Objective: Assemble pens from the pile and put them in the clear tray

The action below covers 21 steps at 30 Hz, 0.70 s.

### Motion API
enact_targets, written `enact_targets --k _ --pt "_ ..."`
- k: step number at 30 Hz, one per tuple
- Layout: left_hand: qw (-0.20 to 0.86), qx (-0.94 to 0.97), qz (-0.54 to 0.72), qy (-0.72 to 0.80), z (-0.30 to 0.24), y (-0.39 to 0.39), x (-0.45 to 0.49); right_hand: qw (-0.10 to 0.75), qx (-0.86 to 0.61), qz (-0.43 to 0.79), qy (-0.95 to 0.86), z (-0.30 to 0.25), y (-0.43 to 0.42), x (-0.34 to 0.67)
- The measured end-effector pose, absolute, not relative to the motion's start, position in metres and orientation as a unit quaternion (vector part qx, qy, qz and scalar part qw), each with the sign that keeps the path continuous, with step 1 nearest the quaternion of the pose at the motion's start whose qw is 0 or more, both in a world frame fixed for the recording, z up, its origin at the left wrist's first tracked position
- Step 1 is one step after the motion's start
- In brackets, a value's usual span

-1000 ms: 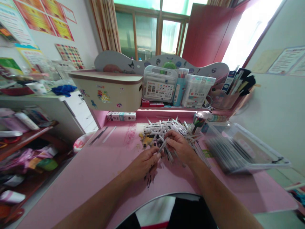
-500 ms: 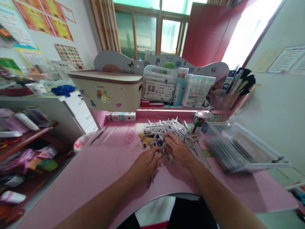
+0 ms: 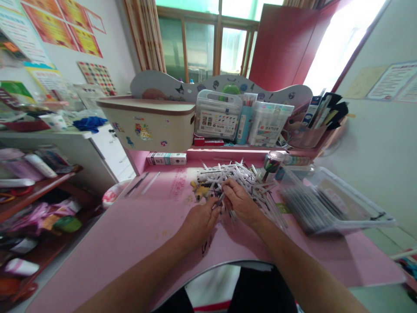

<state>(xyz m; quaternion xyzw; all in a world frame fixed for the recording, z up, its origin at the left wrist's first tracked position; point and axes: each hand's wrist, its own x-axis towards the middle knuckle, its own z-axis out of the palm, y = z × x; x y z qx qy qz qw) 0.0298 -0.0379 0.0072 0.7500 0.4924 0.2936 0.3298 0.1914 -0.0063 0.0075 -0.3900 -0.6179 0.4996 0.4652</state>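
Note:
Close together above the pink desk (image 3: pixel 137 243), my left hand (image 3: pixel 201 219) and my right hand (image 3: pixel 239 201) both grip one slim, dark pen (image 3: pixel 220 200). The left fingers pinch its lower end, and the right fingers close round its upper end. Just beyond them spreads a heap of white pen parts (image 3: pixel 234 173), long and thin, which my right hand partly hides. At the heap's left edge lie small yellow and black pieces (image 3: pixel 202 191). A few dark bits (image 3: pixel 205 248) rest on the desk near my left wrist.
To the right stands a clear plastic bin (image 3: pixel 335 208) with rows of pens inside. A jar of pens (image 3: pixel 272 165) is behind the heap. Two long sticks (image 3: pixel 150 182) lie at the left. A cream box (image 3: pixel 150 126) and marker cases (image 3: pixel 218 115) line the shelf.
Both hands stay on the pen, which has shifted and tilted slightly between them. The whole view has moved a little.

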Motion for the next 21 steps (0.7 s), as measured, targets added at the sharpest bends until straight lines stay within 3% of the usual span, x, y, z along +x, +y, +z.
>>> enact_targets --k 7,14,17,21 --pt "0.37 0.716 0.344 0.482 0.007 -0.037 0.031 0.466 -0.392 0.501 -0.615 0.006 -0.004 0.192" --pt "0.375 0.724 0.346 0.464 0.006 -0.031 0.029 0.449 -0.343 0.605 -0.562 0.003 0.0 0.194" --pt "0.388 0.71 0.356 0.467 0.009 -0.03 0.024 0.489 -0.353 0.553 -0.575 0.018 0.003 0.205" --pt "0.416 0.658 0.419 0.467 0.009 -0.029 0.015 0.611 -0.396 0.362 -0.582 0.07 -0.011 0.238"
